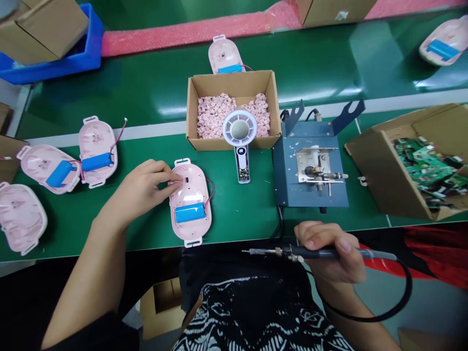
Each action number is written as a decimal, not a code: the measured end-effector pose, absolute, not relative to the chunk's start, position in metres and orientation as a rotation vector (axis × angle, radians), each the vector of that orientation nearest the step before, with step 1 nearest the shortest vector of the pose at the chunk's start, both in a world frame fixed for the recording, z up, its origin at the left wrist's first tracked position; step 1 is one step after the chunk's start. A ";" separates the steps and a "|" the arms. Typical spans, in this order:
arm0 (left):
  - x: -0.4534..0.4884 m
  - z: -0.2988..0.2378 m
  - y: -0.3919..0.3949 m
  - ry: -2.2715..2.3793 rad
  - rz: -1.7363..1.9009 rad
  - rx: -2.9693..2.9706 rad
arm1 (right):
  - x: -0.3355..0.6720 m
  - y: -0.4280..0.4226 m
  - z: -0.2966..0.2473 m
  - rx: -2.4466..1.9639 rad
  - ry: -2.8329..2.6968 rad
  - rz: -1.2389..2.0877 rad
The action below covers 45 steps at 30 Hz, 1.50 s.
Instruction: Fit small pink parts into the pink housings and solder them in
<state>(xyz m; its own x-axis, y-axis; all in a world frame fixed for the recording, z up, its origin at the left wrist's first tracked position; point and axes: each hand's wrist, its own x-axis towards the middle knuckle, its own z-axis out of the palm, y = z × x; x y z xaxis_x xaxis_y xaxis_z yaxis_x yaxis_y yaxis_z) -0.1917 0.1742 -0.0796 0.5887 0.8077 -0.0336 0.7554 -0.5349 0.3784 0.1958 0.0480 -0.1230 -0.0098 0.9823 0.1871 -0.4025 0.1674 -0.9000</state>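
A pale pink plastic shell (188, 187) lies on the green bench, its hollow side up, with a blue battery (190, 212) and a thin red wire inside. My left hand (153, 184) reaches over the shell's upper left side. Its thumb and forefinger are pinched together, and whatever is between them is too small to make out. In my right hand (331, 248), held just off the bench's front edge, is a soldering iron (310, 252) with a thick black cable. Its thin tip points left, below the shell and apart from it.
Behind the shell stand a carton (234, 144) of small pink parts and a handheld fan (242, 163). A blue-grey metal feeder (310, 192) and a carton of circuit boards (380, 180) are on the right. Several battery shells (97, 139) sit left, near a blue bin (95, 36).
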 end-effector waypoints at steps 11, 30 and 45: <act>-0.185 -0.096 0.178 1.690 0.023 1.894 | 0.196 0.045 -0.125 -0.737 -1.015 1.266; -0.081 -0.093 -0.003 1.250 0.238 1.385 | 0.203 -0.003 -0.082 -0.885 -1.236 1.093; -0.075 -0.075 0.008 1.214 0.186 1.533 | 0.187 0.003 -0.070 -0.801 -1.674 0.973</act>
<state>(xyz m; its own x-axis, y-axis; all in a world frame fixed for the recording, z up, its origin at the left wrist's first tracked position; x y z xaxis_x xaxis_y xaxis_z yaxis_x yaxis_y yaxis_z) -0.0753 0.0082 -0.0750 0.4589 0.7547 -0.4689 0.5799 0.1454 0.8016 0.1870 0.0032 -0.0697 -0.2812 0.8605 0.4249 0.0564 0.4568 -0.8878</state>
